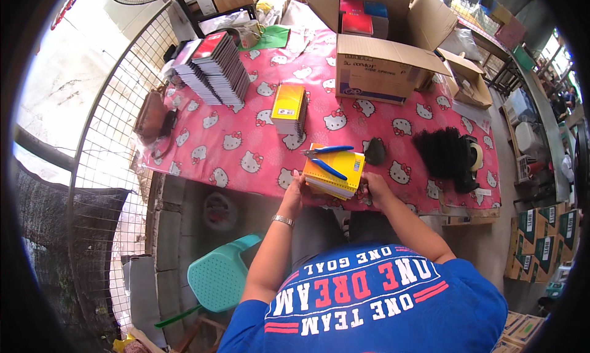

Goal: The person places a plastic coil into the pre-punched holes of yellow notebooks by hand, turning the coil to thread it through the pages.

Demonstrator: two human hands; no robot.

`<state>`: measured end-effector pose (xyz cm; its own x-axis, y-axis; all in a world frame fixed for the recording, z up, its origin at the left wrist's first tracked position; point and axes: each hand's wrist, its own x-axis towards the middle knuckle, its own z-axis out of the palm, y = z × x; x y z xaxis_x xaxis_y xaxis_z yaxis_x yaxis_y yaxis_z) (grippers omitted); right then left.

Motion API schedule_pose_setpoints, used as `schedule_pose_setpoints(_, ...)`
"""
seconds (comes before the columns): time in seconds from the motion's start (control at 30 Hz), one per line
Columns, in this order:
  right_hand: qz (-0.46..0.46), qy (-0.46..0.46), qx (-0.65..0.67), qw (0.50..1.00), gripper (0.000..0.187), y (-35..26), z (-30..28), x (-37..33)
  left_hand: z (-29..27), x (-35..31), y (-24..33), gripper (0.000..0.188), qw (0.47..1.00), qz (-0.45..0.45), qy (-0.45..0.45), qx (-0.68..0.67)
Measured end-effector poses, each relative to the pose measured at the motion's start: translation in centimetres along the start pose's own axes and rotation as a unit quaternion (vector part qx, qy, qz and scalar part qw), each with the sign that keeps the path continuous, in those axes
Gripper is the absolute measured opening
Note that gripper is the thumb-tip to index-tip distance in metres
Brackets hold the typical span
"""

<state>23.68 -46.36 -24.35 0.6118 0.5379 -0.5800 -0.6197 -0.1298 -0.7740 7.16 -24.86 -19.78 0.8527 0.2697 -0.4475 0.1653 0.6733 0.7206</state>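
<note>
Yellow notebook stack (337,160) between left fingers (298,178) and right fingers (368,181), clamped on 2 sides.

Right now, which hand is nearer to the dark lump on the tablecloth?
Right. The right hand is close to the near side of the dark lump; the left hand is farther, across the yellow notebook stack.

One pair of pliers (330,149) (two handles (330,170))

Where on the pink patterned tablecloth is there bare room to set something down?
Front left, between the brown leather-look bag and your left hand at the yellow spiral notebooks; also between the open brown cardboard box and the black fuzzy bundle. Back left is crowded: tall notebook stacks, one red-topped.
</note>
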Motion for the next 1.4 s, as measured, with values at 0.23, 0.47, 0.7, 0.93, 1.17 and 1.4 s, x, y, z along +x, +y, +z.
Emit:
schedule_pose_setpoints(0.23,-0.027,-0.03,-0.023,0.999,0.026,-0.7,0.6,1.6,0.8,-1.9,-2.0,0.065,0.997,0.067,0.011,0.022)
schedule_pose_setpoints(0.47,-0.192,0.04,-0.243,0.95,0.029,-5.8,0.0,2.8,1.2,-2.2,-6.0,0.065,0.986,0.118,0.113,0.022)
schedule_pose_setpoints(0.7,-0.452,-0.112,-0.571,0.676,0.032,-15.2,9.0,-4.8,-0.1,-2.4,-0.7,0.041,0.892,0.319,0.254,0.194)
schedule_pose_setpoints(0.93,-0.404,-0.009,-0.368,0.837,0.022,-15.0,3.8,-5.8,7.8,-6.6,3.8,0.024,0.632,0.509,0.174,0.558)
schedule_pose_setpoints(1.17,-0.3,0.105,-0.501,0.805,0.023,-7.2,-12.1,-5.7,-4.1,6.7,9.0,0.051,0.94,0.239,0.236,0.056)
schedule_pose_setpoints(1.4,-0.236,0.187,-0.526,0.796,0.023,-2.5,-14.0,-6.2,-7.9,16.2,10.5,0.084,0.949,0.112,0.233,-0.183)
